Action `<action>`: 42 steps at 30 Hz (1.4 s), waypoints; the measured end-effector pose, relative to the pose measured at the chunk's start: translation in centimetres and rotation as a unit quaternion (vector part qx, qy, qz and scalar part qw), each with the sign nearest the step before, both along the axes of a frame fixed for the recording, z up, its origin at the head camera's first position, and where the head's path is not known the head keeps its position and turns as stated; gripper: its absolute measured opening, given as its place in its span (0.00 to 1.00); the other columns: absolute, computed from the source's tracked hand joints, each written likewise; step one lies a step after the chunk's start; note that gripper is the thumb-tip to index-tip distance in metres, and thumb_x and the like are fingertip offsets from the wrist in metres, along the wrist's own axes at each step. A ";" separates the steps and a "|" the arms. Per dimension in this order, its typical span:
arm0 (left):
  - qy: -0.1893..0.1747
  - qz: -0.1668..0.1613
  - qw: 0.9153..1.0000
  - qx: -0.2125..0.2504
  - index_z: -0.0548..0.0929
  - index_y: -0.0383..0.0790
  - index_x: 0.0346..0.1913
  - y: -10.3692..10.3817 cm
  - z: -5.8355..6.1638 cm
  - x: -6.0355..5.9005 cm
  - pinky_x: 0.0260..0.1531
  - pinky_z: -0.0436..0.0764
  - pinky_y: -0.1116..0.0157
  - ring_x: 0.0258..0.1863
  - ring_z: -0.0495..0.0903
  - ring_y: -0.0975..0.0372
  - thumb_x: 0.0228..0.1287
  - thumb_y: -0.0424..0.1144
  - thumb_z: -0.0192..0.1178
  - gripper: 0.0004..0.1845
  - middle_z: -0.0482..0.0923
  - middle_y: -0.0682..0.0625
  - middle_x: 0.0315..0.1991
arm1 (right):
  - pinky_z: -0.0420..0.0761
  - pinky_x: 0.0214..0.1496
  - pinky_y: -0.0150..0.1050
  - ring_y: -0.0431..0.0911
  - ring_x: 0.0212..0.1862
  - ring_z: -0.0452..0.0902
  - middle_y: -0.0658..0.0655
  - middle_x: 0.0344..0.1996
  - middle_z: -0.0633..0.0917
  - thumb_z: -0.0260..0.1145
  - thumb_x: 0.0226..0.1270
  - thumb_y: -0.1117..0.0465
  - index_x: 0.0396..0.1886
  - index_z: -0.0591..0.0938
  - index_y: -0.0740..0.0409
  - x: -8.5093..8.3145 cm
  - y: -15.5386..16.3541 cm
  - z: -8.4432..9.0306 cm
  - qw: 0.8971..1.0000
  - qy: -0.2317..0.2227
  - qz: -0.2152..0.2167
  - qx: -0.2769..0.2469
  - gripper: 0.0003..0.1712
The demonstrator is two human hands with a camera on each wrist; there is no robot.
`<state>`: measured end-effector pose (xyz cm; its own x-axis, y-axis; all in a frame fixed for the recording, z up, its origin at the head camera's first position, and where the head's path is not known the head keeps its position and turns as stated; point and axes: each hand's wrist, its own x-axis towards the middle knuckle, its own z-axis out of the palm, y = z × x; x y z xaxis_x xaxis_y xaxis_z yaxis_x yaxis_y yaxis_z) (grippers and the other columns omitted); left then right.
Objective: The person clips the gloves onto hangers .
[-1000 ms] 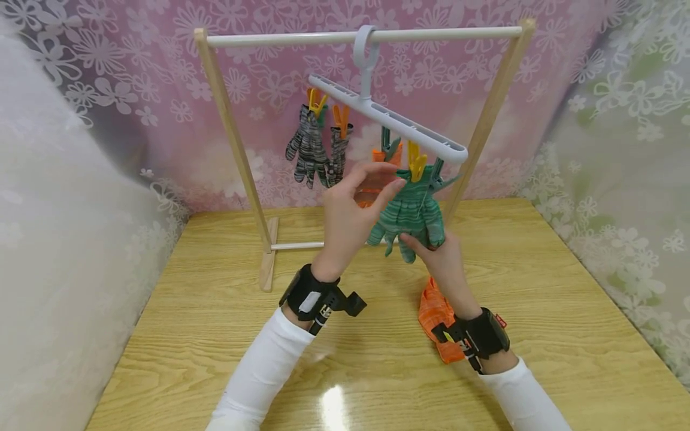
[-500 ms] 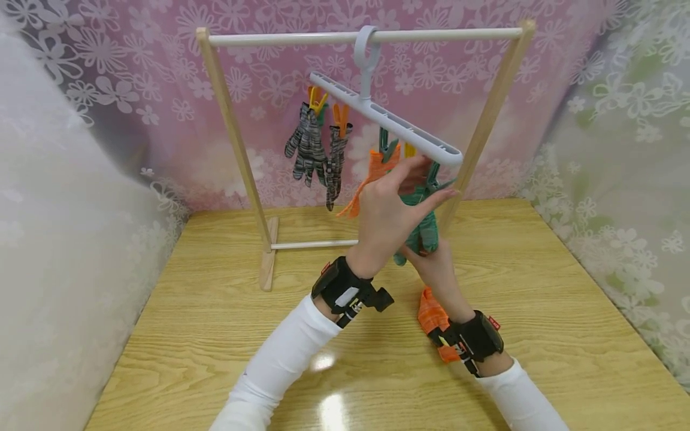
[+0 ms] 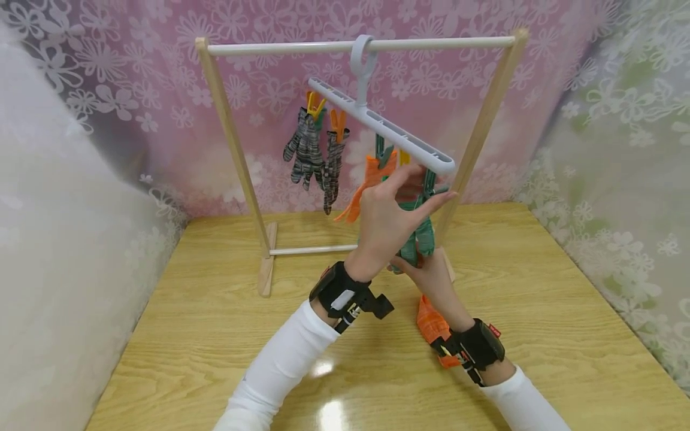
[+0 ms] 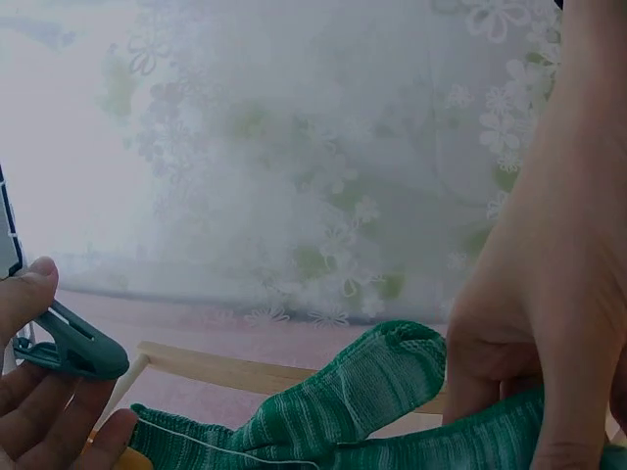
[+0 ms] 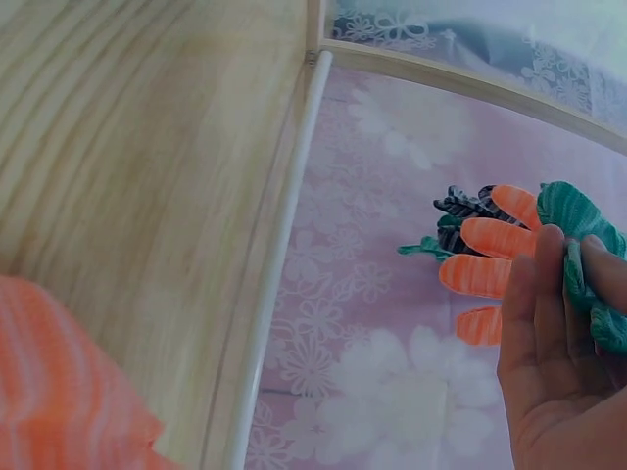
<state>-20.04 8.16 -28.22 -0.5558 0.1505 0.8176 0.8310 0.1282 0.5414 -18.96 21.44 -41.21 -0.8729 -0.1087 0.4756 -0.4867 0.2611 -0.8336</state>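
A: Right, we see the left hand [image 3: 385, 221] up under the low end of the grey clip hanger [image 3: 385, 127], thumb and fingers pinching a green peg [image 4: 73, 345] there. The green glove [image 3: 420, 236] hangs right below that peg, at 1 o'clock from the table's middle.

B: And the right hand [image 3: 428, 276]?

A: At 6 o'clock under the glove, its fingers curled onto the lower end and gripping the knit. The right wrist view confirms it: fingertips [image 5: 549, 264] pressed into green fabric.

B: Edges?

A: The hanger's low tip sits just beside the right post of the wooden rack [image 3: 480, 137]. It's tight there. We have more room at 9 o'clock, between the hands and the left post.

B: What else is on the hanger?

A: An orange glove [image 3: 372, 179] is clipped just at 9 o'clock of the green one, touching the left hand's fingers. The two grey gloves [image 3: 315, 152] are up the high end, well apart.

B: Table?

A: A second orange glove [image 3: 431, 320] lies flat under the right wrist. The tabletop [image 3: 215, 323] is open wood at 7 to 9 o'clock, curtains close on both sides.
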 end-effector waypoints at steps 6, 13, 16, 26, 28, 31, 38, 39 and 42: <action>-0.033 -0.031 0.999 -0.009 0.84 0.37 0.53 -0.4 -0.1 -0.1 0.43 0.85 0.72 0.38 0.87 0.67 0.57 0.38 0.76 0.21 0.88 0.46 0.45 | 0.89 0.42 0.40 0.45 0.37 0.87 0.70 0.38 0.87 0.66 0.71 0.71 0.53 0.80 0.70 -0.1 0.7 -1.2 0.998 -0.048 0.049 0.005 0.14; -0.047 -0.033 0.998 -0.020 0.84 0.37 0.52 -0.6 0.0 -0.1 0.43 0.84 0.74 0.39 0.88 0.66 0.58 0.38 0.76 0.20 0.88 0.46 0.44 | 0.87 0.41 0.36 0.47 0.41 0.87 0.63 0.44 0.88 0.68 0.72 0.62 0.60 0.78 0.64 0.0 2.3 -1.8 0.989 -0.106 0.026 0.095 0.20; -0.049 -0.028 0.998 -0.026 0.84 0.38 0.52 -0.5 -0.1 -0.2 0.42 0.84 0.75 0.38 0.88 0.67 0.58 0.39 0.76 0.20 0.88 0.46 0.44 | 0.88 0.44 0.39 0.48 0.43 0.87 0.64 0.49 0.87 0.67 0.73 0.60 0.69 0.72 0.62 0.1 3.6 -2.2 0.985 -0.139 0.028 0.095 0.29; -0.044 -0.029 0.998 -0.034 0.84 0.37 0.51 -0.6 -0.3 -0.4 0.42 0.83 0.75 0.37 0.88 0.66 0.58 0.38 0.76 0.20 0.88 0.46 0.43 | 0.86 0.43 0.35 0.47 0.44 0.86 0.56 0.47 0.89 0.69 0.71 0.60 0.55 0.86 0.54 1.9 8.0 -1.8 0.976 -0.069 0.016 0.208 0.14; -0.040 -0.029 0.998 -0.034 0.84 0.37 0.51 -0.6 -0.4 -0.4 0.41 0.84 0.75 0.37 0.88 0.66 0.58 0.38 0.76 0.20 0.88 0.45 0.42 | 0.86 0.43 0.35 0.45 0.44 0.86 0.54 0.46 0.89 0.70 0.70 0.62 0.53 0.87 0.54 2.2 8.6 -1.7 0.973 -0.053 0.030 0.224 0.13; -0.044 -0.034 0.998 -0.030 0.84 0.37 0.51 -0.6 -0.4 -0.4 0.42 0.84 0.74 0.37 0.88 0.67 0.58 0.38 0.76 0.20 0.88 0.45 0.42 | 0.86 0.41 0.35 0.40 0.42 0.85 0.51 0.45 0.89 0.71 0.68 0.63 0.52 0.87 0.51 2.9 9.4 -2.0 0.968 -0.042 0.050 0.241 0.13; -0.051 -0.048 0.997 -0.020 0.84 0.35 0.51 -0.8 -0.6 -0.4 0.41 0.85 0.72 0.36 0.89 0.62 0.58 0.36 0.76 0.20 0.88 0.44 0.42 | 0.86 0.36 0.35 0.38 0.38 0.82 0.47 0.41 0.88 0.75 0.62 0.63 0.46 0.87 0.48 4.8 10.7 -3.2 0.963 -0.024 0.110 0.246 0.13; -0.050 -0.049 0.997 -0.020 0.84 0.34 0.51 -0.9 -0.6 -0.4 0.41 0.85 0.72 0.36 0.89 0.61 0.58 0.36 0.76 0.20 0.88 0.44 0.42 | 0.86 0.35 0.35 0.39 0.37 0.82 0.48 0.40 0.87 0.76 0.61 0.64 0.45 0.87 0.49 5.0 10.9 -3.3 0.961 -0.020 0.122 0.245 0.13; -0.050 -0.053 0.997 -0.019 0.84 0.34 0.50 -1.0 -0.6 -0.5 0.41 0.85 0.72 0.36 0.89 0.60 0.58 0.36 0.76 0.19 0.88 0.43 0.42 | 0.86 0.35 0.35 0.42 0.37 0.82 0.48 0.40 0.87 0.77 0.59 0.64 0.45 0.86 0.50 5.5 11.6 -3.7 0.956 -0.016 0.155 0.248 0.15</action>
